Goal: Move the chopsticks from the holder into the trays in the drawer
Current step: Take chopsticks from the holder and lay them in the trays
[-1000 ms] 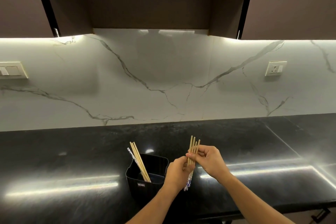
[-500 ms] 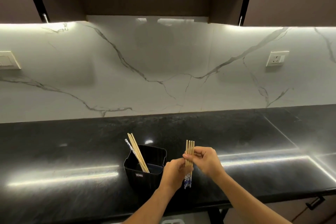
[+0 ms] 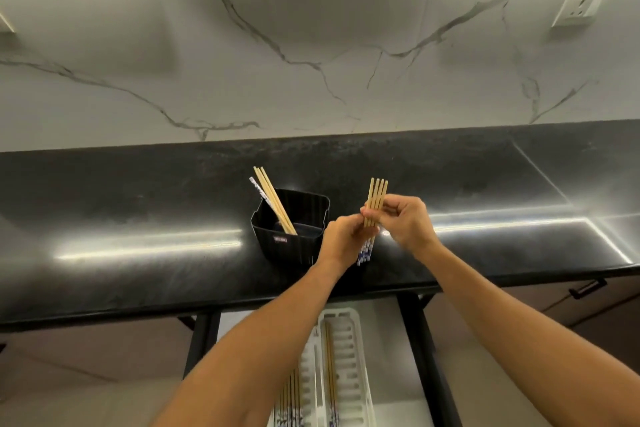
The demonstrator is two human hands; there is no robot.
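wall (image 3: 311,45): pale marble with grey veins ran behind the whole counter.
counter (image 3: 138,218): black and glossy, with streaks of light reflected along it.
drawer (image 3: 412,322): stood pulled open under the counter's front edge, between the person's forearms.
trays (image 3: 339,314): two white slotted trays lay side by side in the drawer. the right one held a couple of chopsticks lengthwise. the left one held a thicker bunch near the bottom of the view, partly hidden by the left arm.
holder (image 3: 294,246): a black ribbed tub stood upright on the counter, just left of the hands.
right hand (image 3: 408,222): was raised above the counter, its fingers and thumb pinched on the upper part of a bundle of chopsticks.
left hand (image 3: 341,241): was touching the right hand, fingers curled round the same bundle lower down.
held chopsticks (image 3: 376,194): about four sticks pressed side by side and nearly upright in both hands. the plain wooden ends pointed up and the blue-and-white patterned ends hung below the left hand, clear of the holder.
chopsticks in holder (image 3: 273,201): a few more leaned to the left out of the tub, one of them patterned end up.
socket (image 3: 581,7): a white plate sat high on the wall to the right.
handle (image 3: 588,288): a small black pull showed on the cabinet front at the right.
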